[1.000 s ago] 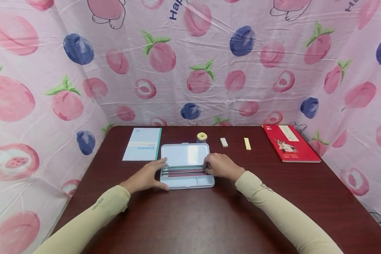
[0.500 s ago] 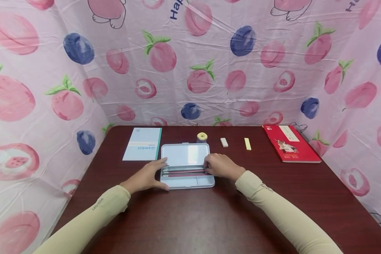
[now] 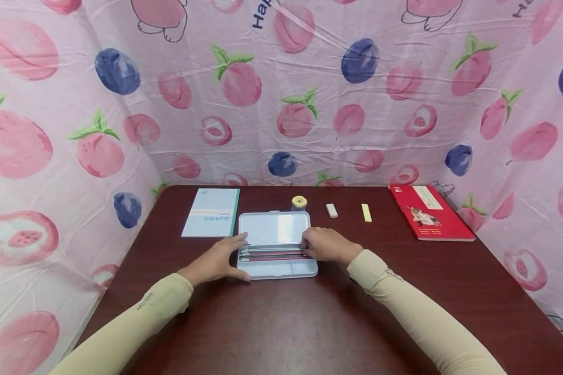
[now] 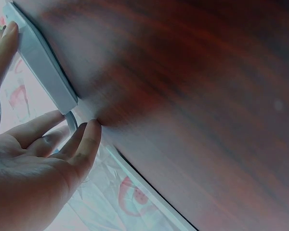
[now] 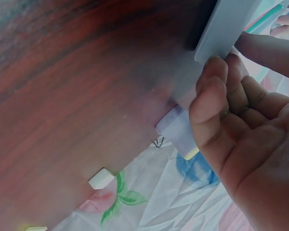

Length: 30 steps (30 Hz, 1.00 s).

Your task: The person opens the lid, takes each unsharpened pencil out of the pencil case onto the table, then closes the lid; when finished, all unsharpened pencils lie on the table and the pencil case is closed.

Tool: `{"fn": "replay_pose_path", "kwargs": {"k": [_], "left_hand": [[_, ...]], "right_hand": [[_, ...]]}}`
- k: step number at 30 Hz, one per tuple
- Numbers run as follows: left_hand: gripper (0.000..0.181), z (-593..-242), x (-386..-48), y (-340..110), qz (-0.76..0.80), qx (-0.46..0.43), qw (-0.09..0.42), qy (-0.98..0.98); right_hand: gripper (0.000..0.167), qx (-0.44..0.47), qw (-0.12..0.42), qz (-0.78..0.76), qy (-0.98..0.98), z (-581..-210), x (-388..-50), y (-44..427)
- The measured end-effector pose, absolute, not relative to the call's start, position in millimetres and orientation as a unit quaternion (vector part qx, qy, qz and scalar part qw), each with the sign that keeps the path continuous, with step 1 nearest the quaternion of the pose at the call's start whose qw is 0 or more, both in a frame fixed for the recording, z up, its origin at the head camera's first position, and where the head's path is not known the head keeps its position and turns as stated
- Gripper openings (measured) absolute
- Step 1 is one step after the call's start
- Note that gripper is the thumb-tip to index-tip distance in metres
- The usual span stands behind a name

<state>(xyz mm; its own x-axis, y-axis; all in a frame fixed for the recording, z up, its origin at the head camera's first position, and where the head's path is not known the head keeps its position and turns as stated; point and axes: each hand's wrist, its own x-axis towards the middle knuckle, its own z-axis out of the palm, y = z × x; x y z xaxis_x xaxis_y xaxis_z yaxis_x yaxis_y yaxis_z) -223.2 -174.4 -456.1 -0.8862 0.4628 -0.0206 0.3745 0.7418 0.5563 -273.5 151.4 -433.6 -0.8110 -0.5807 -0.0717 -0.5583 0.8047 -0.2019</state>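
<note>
A pale blue pencil case (image 3: pixel 267 269) lies open on the table, its lid (image 3: pixel 258 227) tilted back. Several pencils (image 3: pixel 274 257), some dark and some pinkish red, lie lengthwise inside. My left hand (image 3: pixel 214 259) braces the left end of the case, thumb at the front edge and fingers by the lid, spread and fairly straight. At the right end, my right hand (image 3: pixel 327 244) has its fingers curled over the pencil ends, seeming to pinch them. The right wrist view shows its lower fingers (image 5: pixel 209 98) bent beside the case wall (image 5: pixel 226 29); the fingertips' hold is partly hidden.
Behind the case stands a yellow-topped round container (image 3: pixel 299 203). A white eraser (image 3: pixel 331 210) and a yellow strip (image 3: pixel 366 212) lie to its right. A Gambit notepad (image 3: pixel 211 212) is at back left, a red book (image 3: pixel 429 213) at back right. Patterned cloth (image 3: pixel 300 146) hangs around the table.
The pencils have shifted slightly within the case under my right fingers. Both hands and the case stay in nearly the same place.
</note>
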Motion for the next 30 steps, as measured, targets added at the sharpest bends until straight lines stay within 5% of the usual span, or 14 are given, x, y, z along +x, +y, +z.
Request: {"fn": "replay_pose_path", "kwargs": {"k": [30], "left_hand": [[0.105, -457.2, -224.5, -175.0, 0.278, 0.224, 0.081, 0.930]], "right_hand": [[0.009, -0.319, 0.033, -0.077, 0.944, -431.3, -270.0, 161.1]]}}
